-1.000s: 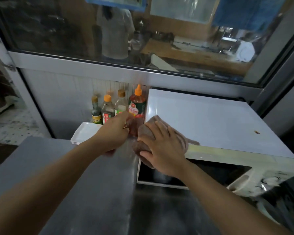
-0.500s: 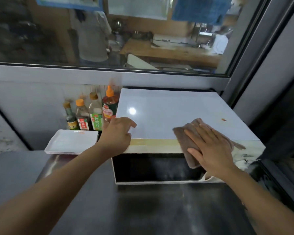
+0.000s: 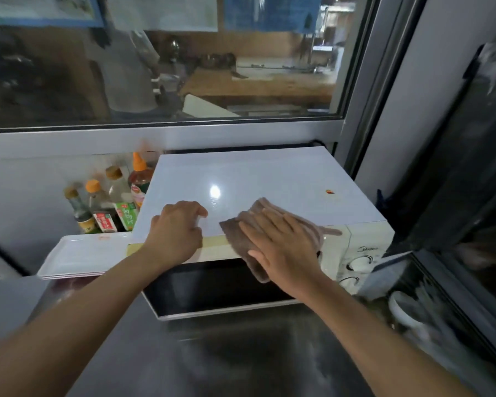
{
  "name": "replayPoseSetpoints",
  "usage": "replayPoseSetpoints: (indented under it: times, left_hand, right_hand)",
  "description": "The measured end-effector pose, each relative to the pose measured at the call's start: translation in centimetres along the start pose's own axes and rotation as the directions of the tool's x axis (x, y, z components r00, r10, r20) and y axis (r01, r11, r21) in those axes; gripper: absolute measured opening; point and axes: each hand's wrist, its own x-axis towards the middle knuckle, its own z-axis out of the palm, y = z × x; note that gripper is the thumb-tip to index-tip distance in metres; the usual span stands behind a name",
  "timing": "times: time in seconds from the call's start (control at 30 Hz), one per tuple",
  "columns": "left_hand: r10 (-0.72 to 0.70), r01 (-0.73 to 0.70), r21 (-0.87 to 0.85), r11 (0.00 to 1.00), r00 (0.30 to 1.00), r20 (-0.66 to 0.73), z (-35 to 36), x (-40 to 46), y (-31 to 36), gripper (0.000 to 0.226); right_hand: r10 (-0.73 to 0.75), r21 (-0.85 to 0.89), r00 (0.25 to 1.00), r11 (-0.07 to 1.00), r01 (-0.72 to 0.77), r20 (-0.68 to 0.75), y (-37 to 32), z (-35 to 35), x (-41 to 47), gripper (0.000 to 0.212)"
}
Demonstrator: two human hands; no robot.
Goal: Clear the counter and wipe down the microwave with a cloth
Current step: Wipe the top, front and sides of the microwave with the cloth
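Observation:
A white microwave with a dark door stands on the steel counter against the wall. A brown cloth lies over its top front edge and hangs down onto the door. My right hand presses flat on the cloth with straight fingers. My left hand rests on the microwave's front left edge, fingers bent onto the top, holding nothing.
Several sauce bottles stand left of the microwave against the wall, with a stack of white rectangular trays in front of them. A window runs above. Blurred white dishes lie at the right beside a dark frame.
My right hand has slid the cloth along the front edge, first right, then back toward the middle. My left hand moved from the bottles onto the microwave's left edge.

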Motion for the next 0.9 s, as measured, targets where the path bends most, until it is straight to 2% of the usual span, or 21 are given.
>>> replayPoseSetpoints:
  times: [0.13, 0.33, 0.5, 0.63, 0.77, 0.9]
  left_hand:
    - [0.064, -0.065, -0.021, 0.998, 0.998, -0.005, 2.5, 0.7, 4.2, 0.037]
    - [0.12, -0.12, -0.01, 0.993, 0.993, 0.017, 6.0, 2.7, 9.8, 0.043]
    - [0.141, -0.141, -0.005, 0.99, 0.99, -0.004, 8.1, 4.4, 12.3, 0.045]
    - [0.152, -0.149, 0.053, 0.987, 0.987, -0.054, 9.0, 5.1, 12.2, 0.042]
    - [0.149, -0.147, 0.065, 0.987, 0.989, -0.019, 9.0, 5.3, 11.8, 0.042]
    - [0.148, -0.148, 0.078, 0.986, 0.989, 0.016, 8.9, 5.3, 11.8, 0.042]
  right_hand:
    - [0.052, -0.104, 0.999, 0.993, -0.051, 0.003, 6.5, -1.5, -3.0, 0.047]
    - [0.1, -0.082, 0.995, 0.992, -0.098, 0.023, 13.9, -2.1, -6.2, 0.049]
    - [0.173, 0.213, 0.985, 0.962, -0.172, 0.013, 17.3, -2.2, -8.1, 0.058]
    - [0.195, 0.546, 0.977, 0.811, -0.212, 0.089, 18.6, -1.3, -6.0, 0.05]
    - [0.247, 0.582, 0.932, 0.73, -0.358, 0.264, 20.9, -0.6, -0.8, 0.047]
    - [0.288, 0.481, 0.895, 0.764, -0.429, 0.34, 21.4, -0.6, 2.5, 0.05]
